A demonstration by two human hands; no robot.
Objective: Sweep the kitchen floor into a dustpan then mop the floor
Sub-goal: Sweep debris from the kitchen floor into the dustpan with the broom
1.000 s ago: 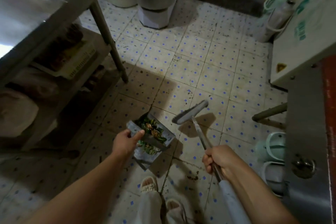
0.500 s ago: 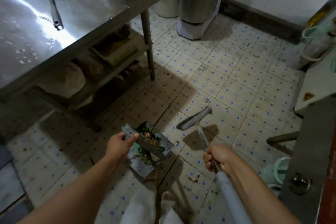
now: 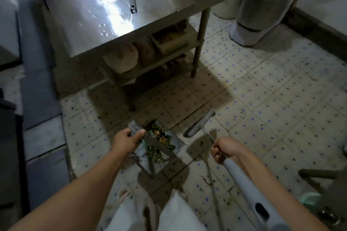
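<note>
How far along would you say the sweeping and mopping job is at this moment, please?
Partly done: the dustpan already holds green and orange scraps. In hand: the left hand holds the dustpan off the floor, and the right hand grips the broom handle. Left: dark specks still dot the floor tiles, and no mop is in view, so mopping looks unstarted.

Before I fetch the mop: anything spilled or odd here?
Dark specks still dot the floor. The dustpan in the left hand holds scraps; the broom is in the right hand.
</note>
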